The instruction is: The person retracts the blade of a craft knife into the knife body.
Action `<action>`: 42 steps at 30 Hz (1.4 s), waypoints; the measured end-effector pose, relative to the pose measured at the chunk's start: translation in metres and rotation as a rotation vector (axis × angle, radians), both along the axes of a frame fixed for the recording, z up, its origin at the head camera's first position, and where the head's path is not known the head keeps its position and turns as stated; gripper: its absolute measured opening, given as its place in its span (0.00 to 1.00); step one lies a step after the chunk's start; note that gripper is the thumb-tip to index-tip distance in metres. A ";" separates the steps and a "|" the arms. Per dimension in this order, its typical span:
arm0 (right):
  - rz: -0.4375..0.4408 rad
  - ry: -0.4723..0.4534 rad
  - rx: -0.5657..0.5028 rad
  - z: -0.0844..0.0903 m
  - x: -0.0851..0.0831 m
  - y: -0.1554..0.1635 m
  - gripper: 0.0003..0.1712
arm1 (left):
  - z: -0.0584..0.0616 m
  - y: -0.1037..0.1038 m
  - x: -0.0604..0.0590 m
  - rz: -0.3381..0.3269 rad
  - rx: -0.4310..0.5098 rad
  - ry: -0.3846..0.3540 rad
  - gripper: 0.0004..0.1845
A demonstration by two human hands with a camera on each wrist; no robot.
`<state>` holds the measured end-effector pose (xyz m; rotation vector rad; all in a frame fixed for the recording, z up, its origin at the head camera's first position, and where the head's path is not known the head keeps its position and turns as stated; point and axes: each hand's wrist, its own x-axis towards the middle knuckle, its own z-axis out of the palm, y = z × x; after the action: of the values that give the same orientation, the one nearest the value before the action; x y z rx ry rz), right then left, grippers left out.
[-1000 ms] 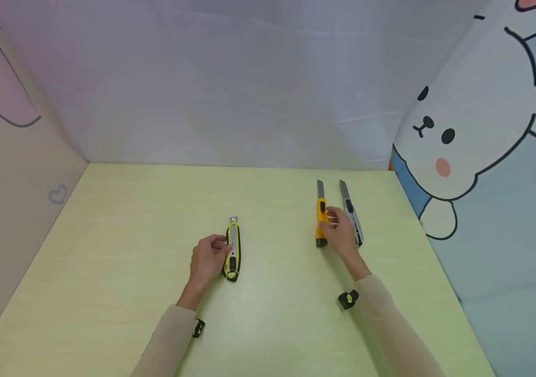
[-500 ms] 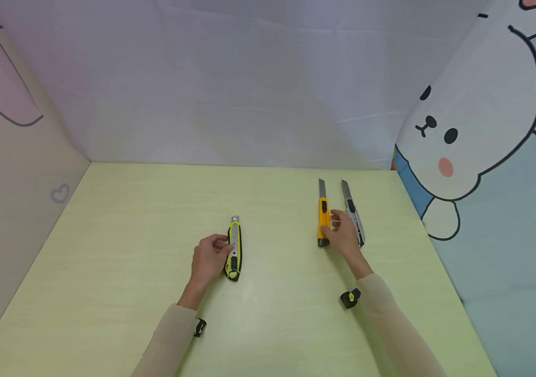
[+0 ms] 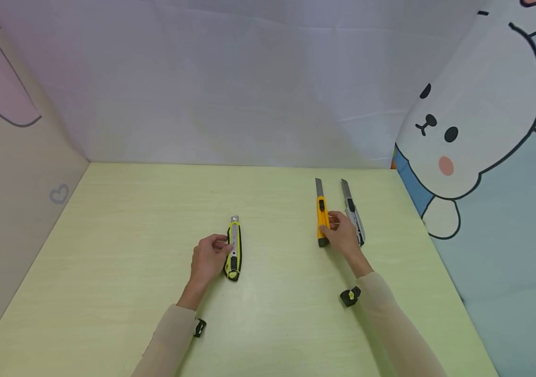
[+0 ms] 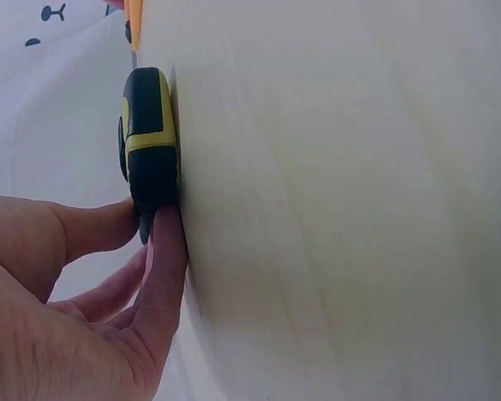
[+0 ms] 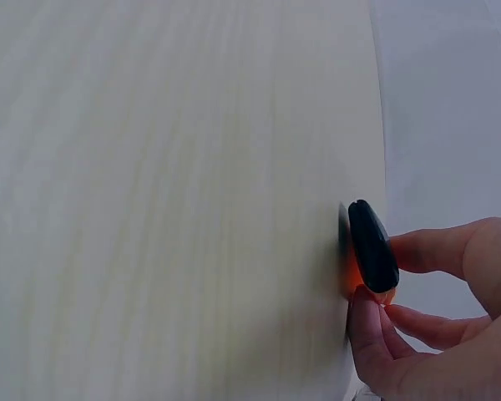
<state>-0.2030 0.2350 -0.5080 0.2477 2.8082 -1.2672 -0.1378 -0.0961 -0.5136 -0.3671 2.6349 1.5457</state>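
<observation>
Near the middle of the table lies a green-and-black utility knife (image 3: 234, 251), its blade end pointing away from me. My left hand (image 3: 208, 257) pinches it from the left, thumb on top and a fingertip at its lower edge, as the left wrist view shows. Farther right, my right hand (image 3: 343, 234) pinches a yellow utility knife (image 3: 322, 212) by its right side, with the blade extended. In the right wrist view that knife's dark end (image 5: 373, 246) is tilted, one edge off the tabletop. A silver utility knife (image 3: 352, 209) lies beside it, partly hidden by my right hand.
The pale wooden table (image 3: 145, 220) meets a whitish backdrop (image 3: 249, 94) at the rear. A printed cartoon panel (image 3: 499, 220) borders the right side, and a light wall (image 3: 18, 209) the left. A black wrist device (image 3: 350, 297) shows beside my right sleeve.
The yellow knife's blade end has swung slightly left in my right hand over the last half second. My left hand and the green-and-black knife stay in place.
</observation>
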 end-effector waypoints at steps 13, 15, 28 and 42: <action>0.006 -0.005 0.000 0.002 0.000 0.003 0.28 | 0.000 -0.001 0.000 0.004 -0.005 0.000 0.14; 0.007 -0.006 -0.005 0.002 0.000 0.004 0.27 | 0.000 -0.001 0.000 0.003 -0.003 0.004 0.14; -0.005 0.002 -0.018 0.002 0.001 0.005 0.24 | -0.001 -0.001 -0.001 0.001 0.014 -0.023 0.15; -0.047 0.010 -0.052 0.001 0.002 0.003 0.21 | 0.001 0.001 0.000 0.007 0.012 -0.011 0.15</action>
<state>-0.2009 0.2381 -0.5066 0.3071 2.7890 -1.3519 -0.1374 -0.0952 -0.5128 -0.3832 2.6180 1.5558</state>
